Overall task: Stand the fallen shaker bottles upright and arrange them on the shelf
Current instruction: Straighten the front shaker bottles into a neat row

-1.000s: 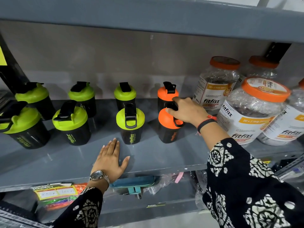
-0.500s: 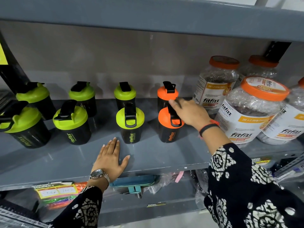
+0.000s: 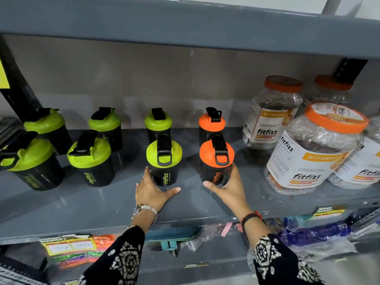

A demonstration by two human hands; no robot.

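Note:
Several black shaker bottles stand upright in two rows on the grey shelf (image 3: 86,204). Most have green lids; two on the right have orange lids. My left hand (image 3: 153,191) cups the base of the front green-lidded shaker (image 3: 164,161), fingers on its left side and thumb under its front. Around the base of the front orange-lidded shaker (image 3: 216,159) my right hand (image 3: 228,187) wraps, thumb at the front left and fingers on the right. Behind them stand another green-lidded shaker (image 3: 158,122) and another orange-lidded shaker (image 3: 211,124).
Large clear jars with orange lids (image 3: 314,149) crowd the right of the shelf. Further green-lidded shakers (image 3: 90,159) stand at the left. The upper shelf (image 3: 185,19) hangs low overhead. Packets and bags (image 3: 70,249) lie on the shelf below.
My left hand has moved from lying flat on the shelf up to the front green-lidded shaker. My right hand has dropped from the orange shaker's lid to its base.

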